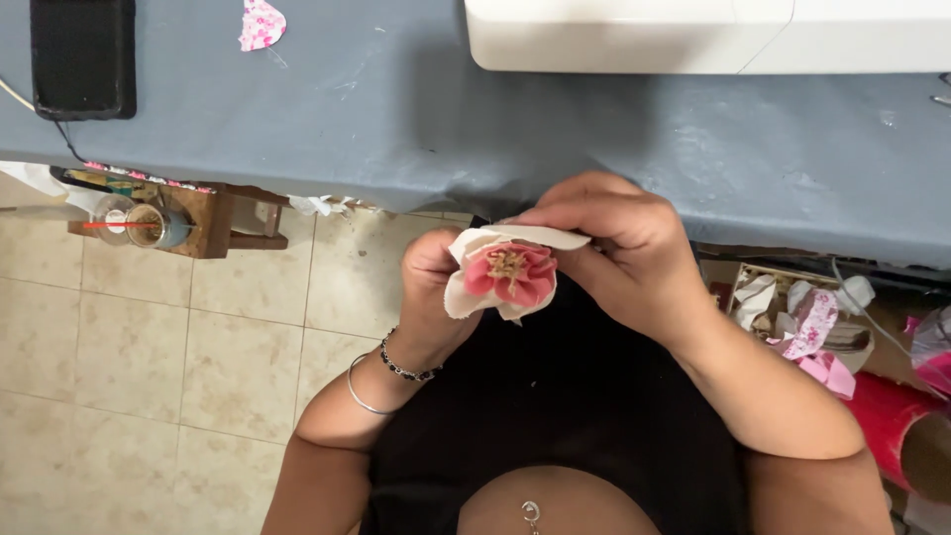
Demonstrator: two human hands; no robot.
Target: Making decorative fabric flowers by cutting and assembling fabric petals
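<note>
Both hands hold a fabric flower in the air, in front of the bench edge.

The left hand (428, 282) closes around the pink and cream fabric flower (507, 274) from 9 o'clock; the right hand (619, 253) pinches a cream petal at 12 o'clock. I think a loose pinch can let the folded petals open, or the flower may drop to the tiled floor (149, 347) at 7 o'clock, below the grey bench (396, 109).
</note>
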